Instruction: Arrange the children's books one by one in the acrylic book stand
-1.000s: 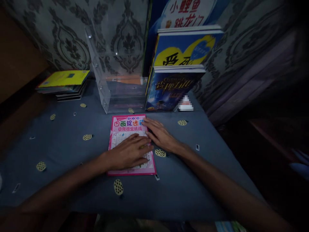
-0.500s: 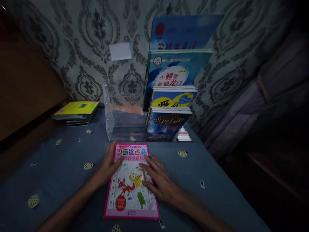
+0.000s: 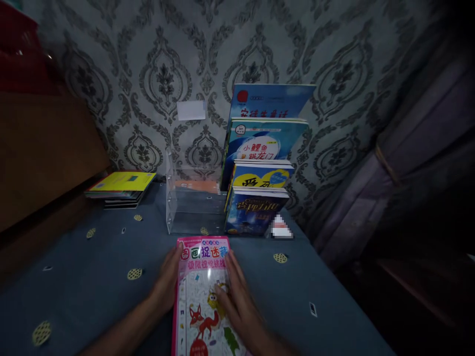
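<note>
A pink-bordered picture book point(image 3: 200, 306), with a fox and a yellow animal on its cover, lies between my hands in front of the clear acrylic book rack point(image 3: 169, 212). My left hand point(image 3: 166, 284) grips the book's left edge near the top. My right hand point(image 3: 241, 304) holds the right edge, its fingers along the side and its thumb over the cover. The lower end of the book runs out of view. Whether it touches the table cannot be made out.
Blue children's books point(image 3: 256, 212) stand in tiers on the rack's right side. A stack of books with a yellow cover point(image 3: 124, 182) lies at the back left. Behind is a patterned wall with a white card point(image 3: 191, 111); a tied curtain point(image 3: 356, 183) hangs right of the patterned tablecloth point(image 3: 297, 301).
My view has tilted up, so the rack and books sit lower. My hands have moved to the book's side edges, and less of my right hand covers its front.
</note>
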The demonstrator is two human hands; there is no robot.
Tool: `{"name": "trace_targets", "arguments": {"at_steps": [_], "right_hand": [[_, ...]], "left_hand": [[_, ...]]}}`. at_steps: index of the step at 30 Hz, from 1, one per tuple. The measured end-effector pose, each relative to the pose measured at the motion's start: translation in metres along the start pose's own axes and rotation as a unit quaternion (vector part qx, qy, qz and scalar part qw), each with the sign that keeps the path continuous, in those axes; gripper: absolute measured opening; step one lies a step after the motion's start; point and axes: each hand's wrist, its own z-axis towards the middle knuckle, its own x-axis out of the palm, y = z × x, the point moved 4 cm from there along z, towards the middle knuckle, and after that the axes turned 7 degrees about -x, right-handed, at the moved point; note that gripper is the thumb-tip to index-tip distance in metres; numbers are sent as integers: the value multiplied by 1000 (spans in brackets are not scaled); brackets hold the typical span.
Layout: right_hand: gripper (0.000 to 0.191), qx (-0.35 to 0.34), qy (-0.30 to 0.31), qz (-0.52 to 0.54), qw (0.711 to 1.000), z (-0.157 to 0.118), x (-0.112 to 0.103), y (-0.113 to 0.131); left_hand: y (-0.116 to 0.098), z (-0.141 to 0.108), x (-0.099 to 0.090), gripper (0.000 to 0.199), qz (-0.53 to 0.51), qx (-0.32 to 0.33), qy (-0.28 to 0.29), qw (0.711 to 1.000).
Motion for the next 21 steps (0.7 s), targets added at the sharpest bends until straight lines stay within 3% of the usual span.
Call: {"name": "trace_targets", "arguments": {"at_steps": [3, 6, 10, 12, 14, 17, 21], "right_hand": [[71, 54, -45, 56, 996, 3, 1, -6], [70, 144, -98, 119, 978, 8, -1, -12], [63, 204, -114, 256, 938, 24, -7, 6], [60, 190, -94, 333, 919, 37, -12, 26], [60, 176, -116, 344, 915, 47, -22, 44], [61, 104, -159, 300, 935, 57, -40, 66], [59, -2, -204, 198, 959, 53, -54, 80]], "left_hand": [[0, 1, 7, 66, -6, -3, 23, 1000], [-3, -1, 13, 64, -10, 6, 2, 1000], [-18, -14, 28, 61, -16, 69, -1, 997], [-28, -24, 39, 63, -8, 100, 30, 995], [-40, -34, 49, 61, 13, 137, 67, 988], [-59, -48, 55, 58, 63, 215, 119, 967], [-72, -59, 43, 62, 165, 311, 164, 921]]}}
